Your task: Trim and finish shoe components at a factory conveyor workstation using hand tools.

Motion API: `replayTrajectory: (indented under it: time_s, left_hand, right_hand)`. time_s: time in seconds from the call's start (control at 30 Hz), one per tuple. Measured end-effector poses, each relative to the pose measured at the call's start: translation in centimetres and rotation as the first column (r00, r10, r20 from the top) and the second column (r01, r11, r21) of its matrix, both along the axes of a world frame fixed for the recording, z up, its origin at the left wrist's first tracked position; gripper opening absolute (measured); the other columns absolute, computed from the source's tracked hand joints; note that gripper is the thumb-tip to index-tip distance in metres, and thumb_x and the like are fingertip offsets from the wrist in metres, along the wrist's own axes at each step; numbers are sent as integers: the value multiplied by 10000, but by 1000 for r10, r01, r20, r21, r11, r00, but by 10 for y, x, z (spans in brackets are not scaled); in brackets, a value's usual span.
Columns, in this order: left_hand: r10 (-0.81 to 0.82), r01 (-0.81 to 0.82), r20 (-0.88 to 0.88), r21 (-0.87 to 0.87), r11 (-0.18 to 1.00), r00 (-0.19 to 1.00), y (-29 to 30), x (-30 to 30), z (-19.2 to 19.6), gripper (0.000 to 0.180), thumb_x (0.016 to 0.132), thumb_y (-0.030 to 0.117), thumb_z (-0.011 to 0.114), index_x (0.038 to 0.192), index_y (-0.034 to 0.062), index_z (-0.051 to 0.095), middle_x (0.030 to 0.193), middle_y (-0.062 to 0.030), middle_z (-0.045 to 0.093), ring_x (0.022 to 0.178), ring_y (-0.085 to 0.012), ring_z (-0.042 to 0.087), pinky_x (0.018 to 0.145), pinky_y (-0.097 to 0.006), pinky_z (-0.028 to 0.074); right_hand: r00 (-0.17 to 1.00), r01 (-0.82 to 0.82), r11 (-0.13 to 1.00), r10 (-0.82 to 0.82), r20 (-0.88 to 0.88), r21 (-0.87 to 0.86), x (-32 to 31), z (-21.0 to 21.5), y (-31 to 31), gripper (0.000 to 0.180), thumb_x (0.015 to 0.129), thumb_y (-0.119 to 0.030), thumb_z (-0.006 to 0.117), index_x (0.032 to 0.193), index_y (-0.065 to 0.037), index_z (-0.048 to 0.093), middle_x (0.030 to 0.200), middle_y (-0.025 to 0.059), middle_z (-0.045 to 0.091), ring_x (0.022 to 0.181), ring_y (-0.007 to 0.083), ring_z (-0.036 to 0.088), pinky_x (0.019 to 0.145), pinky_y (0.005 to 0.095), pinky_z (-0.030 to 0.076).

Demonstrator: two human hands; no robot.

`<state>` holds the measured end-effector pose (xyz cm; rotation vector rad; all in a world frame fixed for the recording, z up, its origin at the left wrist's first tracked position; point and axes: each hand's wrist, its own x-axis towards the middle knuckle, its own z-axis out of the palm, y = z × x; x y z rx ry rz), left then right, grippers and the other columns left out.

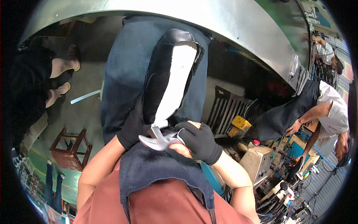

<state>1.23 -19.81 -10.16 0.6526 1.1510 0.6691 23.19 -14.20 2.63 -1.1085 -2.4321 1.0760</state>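
Lying lengthwise on the dark apron [121, 61], tip near its far edge, the black shoe [157, 78] stretches forward from the left hand [131, 127], which is nearer, against its side; I cannot tell that grip's closure. The right hand [201, 142] wraps firmly round metal pincers [158, 143] beside the near end. No writing is legible on either.

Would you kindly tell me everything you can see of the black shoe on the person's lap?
The black shoe lies lengthwise over the dark blue apron, its rounded toe pointing away from the person. The toe looks smooth and glossy, like leather; the left side looks duller. A long white strip, wider toward the toe, faces up, flanked by uneven black edges; no outsole shows. The black-gloved left grip is at the near end; metal pincers in the right grip are there too, their contact unclear.
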Motion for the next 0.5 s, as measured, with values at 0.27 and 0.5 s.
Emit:
replayTrajectory:
  time_s: [0.27,0.5]
  left_hand:
    - [-116,279,-547,223,934,829,28,-56,104,980,650,307,910,1422,-31,408,1396,-256,487,1311,-347,477,1128,-414,347]
    - [433,-191,-223,662,725,873,115,-68,148,666,798,140,731,1382,-20,454,1310,-210,562,1241,-314,545,1058,-414,443]
  right_hand:
    - [978,207,952,-199,57,-225,26,-3,-6,164,878,-217,669,921,-61,694,722,159,575,643,350,583,568,416,437]
    - [937,341,890,-347,35,-304,38,15,-36,242,924,-217,605,794,-14,576,695,120,520,597,278,523,566,368,419]
